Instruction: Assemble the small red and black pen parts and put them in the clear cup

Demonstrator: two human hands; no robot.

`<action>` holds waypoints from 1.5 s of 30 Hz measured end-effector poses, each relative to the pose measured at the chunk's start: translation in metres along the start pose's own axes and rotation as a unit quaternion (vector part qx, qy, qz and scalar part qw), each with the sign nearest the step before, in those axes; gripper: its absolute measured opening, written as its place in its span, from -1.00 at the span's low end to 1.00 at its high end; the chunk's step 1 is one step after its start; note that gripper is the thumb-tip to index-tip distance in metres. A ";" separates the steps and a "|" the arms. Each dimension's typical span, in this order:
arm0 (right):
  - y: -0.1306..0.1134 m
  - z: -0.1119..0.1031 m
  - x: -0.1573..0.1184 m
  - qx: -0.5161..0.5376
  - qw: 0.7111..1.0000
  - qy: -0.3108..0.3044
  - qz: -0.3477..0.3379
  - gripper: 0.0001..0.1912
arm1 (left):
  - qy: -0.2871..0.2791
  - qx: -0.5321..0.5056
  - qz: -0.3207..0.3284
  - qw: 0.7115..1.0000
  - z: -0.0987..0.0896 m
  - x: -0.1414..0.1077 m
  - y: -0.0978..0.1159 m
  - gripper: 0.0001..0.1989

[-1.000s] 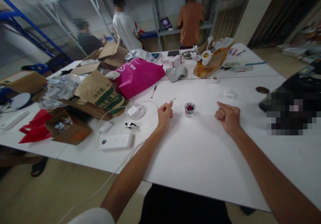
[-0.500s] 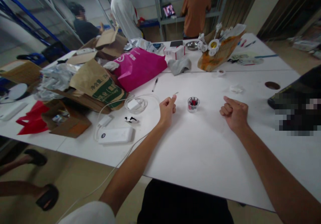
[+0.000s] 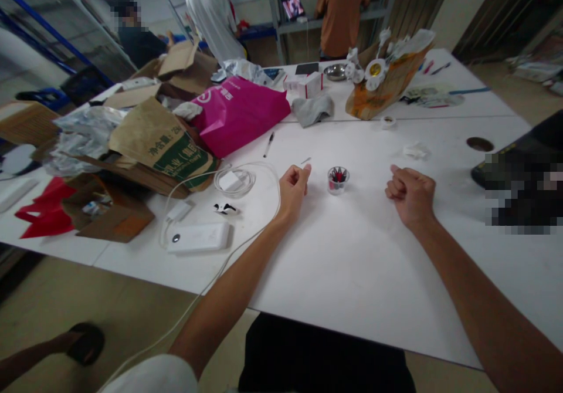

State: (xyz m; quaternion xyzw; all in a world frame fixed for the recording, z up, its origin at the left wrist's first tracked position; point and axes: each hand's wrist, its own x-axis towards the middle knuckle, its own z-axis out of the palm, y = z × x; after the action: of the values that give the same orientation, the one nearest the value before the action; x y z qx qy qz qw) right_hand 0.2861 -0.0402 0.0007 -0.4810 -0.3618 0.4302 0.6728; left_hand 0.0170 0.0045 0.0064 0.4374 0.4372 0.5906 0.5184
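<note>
A small clear cup (image 3: 338, 186) with red and black pieces in it stands on the white table between my hands. To its left, my left hand (image 3: 294, 192) is closed in a fist with the thumb up on top; nothing shows in it. A short thin grey item (image 3: 306, 160) lies just beyond that thumb. On the other side of the cup, my right hand (image 3: 411, 196) is also a closed fist, thumb resting over the curled fingers, with nothing visible inside. Neither hand touches the cup.
Left of my left arm lie a white power bank (image 3: 200, 237), a coiled cable with a charger (image 3: 231, 180) and a black-and-white clip-like thing (image 3: 226, 208). Boxes and a pink bag (image 3: 241, 114) crowd the left. A dark bag (image 3: 523, 158) is at right. People stand behind.
The view has shifted slightly, so the table items appear a little displaced. Both fists keep their pose beside the cup. At lower left, one of the two feet has left the view.
</note>
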 end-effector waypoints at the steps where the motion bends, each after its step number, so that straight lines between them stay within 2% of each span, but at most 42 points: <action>1: -0.001 0.001 -0.001 -0.040 0.999 0.005 -0.033 -0.34 | -0.015 0.032 0.036 0.999 0.000 -0.001 0.001 -0.49; 3: -0.004 0.005 -0.005 -0.155 0.980 -0.003 -0.124 -0.58 | -0.076 0.114 0.124 0.983 0.001 -0.002 0.003 -0.61; 5: -0.009 0.012 -0.011 -0.276 0.935 -0.060 -0.214 -0.74 | -0.129 0.195 0.196 0.952 0.001 -0.004 0.004 -0.55; 8: -0.012 0.021 -0.018 -0.381 0.865 -0.155 -0.288 -0.55 | -0.189 0.264 0.272 0.906 0.001 -0.005 0.003 -0.48; 10: -0.008 0.026 -0.019 -0.407 0.841 -0.177 -0.308 -0.46 | -0.210 0.278 0.310 0.885 0.001 -0.004 -0.001 -0.48; 12: 0.000 0.030 -0.018 -0.415 0.831 -0.191 -0.316 -0.39 | -0.219 0.285 0.340 0.869 0.001 -0.003 -0.005 -0.49; 19: 0.017 0.037 -0.010 -0.405 0.828 -0.218 -0.321 -0.32 | -0.236 0.307 0.371 0.844 -0.003 0.000 -0.016 -0.48; 33: 0.018 0.040 -0.010 -0.387 0.835 -0.215 -0.327 -0.39 | -0.238 0.303 0.367 0.847 -0.004 -0.001 -0.018 -0.42; 37: 0.019 0.040 -0.010 -0.387 0.837 -0.218 -0.321 -0.40 | -0.234 0.294 0.371 0.849 -0.003 -0.002 -0.017 -0.46; 45: 0.018 0.040 -0.012 -0.371 0.845 -0.227 -0.312 -0.34 | -0.233 0.307 0.360 0.850 -0.004 -0.003 -0.014 -0.48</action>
State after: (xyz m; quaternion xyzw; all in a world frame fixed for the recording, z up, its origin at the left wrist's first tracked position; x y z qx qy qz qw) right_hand 0.2416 -0.0347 -0.0059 -0.4459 -0.7678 0.1282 0.4418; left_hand 0.0170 0.0021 -0.0080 0.8257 0.2749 0.4521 0.1957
